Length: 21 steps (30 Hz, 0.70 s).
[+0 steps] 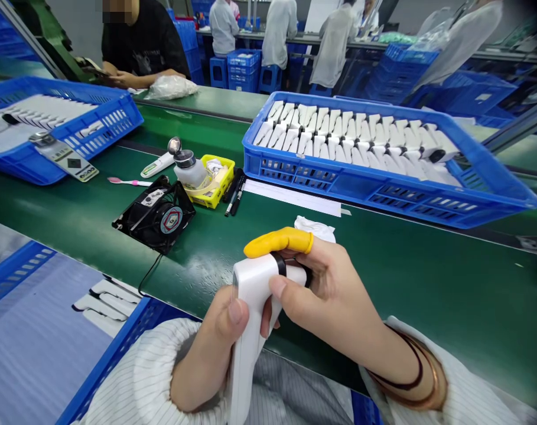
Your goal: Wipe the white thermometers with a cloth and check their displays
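A white gun-shaped handheld thermometer [254, 289] with a black band near its head is held upright over the bench's front edge. My left hand [215, 348] is closed round its handle, thumb along the side. My right hand [334, 295] grips the head end by the black band, with the thumb on one side. A yellow finger cot [279, 241] covers the right index finger, which lies over the top of the head. The right hand's other fingers are partly hidden. Just behind the right hand lies a crumpled white cloth [315, 226].
A blue crate [312, 177] of similar white devices stands at the back right, another blue crate [113, 127] at the left. Between them are a black fan [159, 218], metal-capped bottle [191, 171], yellow basket [210, 198], pens [236, 195] and toothbrush [129, 182]. A co-worker [146, 44] sits opposite.
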Motion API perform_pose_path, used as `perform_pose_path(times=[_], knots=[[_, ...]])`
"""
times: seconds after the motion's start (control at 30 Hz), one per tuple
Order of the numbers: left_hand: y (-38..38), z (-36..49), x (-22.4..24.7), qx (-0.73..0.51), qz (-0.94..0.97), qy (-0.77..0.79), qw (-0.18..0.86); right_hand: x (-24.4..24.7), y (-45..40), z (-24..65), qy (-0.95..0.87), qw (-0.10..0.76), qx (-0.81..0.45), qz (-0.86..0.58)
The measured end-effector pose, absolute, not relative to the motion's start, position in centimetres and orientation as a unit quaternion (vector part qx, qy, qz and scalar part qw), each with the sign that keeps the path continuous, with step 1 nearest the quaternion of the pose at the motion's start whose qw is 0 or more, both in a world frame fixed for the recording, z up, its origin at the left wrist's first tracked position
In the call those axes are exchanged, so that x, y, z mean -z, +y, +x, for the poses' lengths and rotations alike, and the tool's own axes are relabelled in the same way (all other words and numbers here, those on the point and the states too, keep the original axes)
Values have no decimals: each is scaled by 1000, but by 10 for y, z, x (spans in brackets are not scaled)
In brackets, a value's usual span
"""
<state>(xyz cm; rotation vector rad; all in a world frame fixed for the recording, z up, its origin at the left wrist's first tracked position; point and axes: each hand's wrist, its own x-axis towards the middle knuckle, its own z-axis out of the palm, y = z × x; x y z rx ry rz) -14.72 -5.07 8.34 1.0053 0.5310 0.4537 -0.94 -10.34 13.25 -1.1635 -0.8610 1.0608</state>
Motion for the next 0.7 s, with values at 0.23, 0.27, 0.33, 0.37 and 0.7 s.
perform_pose_path(times=[0.23,0.27,0.33,0.37,0.7], knots=[[-55,-144,-90,-218,456,285,814,-134,-104,-9,-376,631,-454,-505],[-54,-144,-91,-215,460,280,815,-135,-104,-9,-379,629,-452,-507],[-54,-144,-91,-210,467,265,817,-134,-103,-9,-386,624,-449,-509],[-53,-144,-91,-209,470,259,818,-134,-102,-8,-386,624,-449,-510],[-45,-147,-80,-169,381,160,895,-130,-107,2,-424,579,-529,-453]])
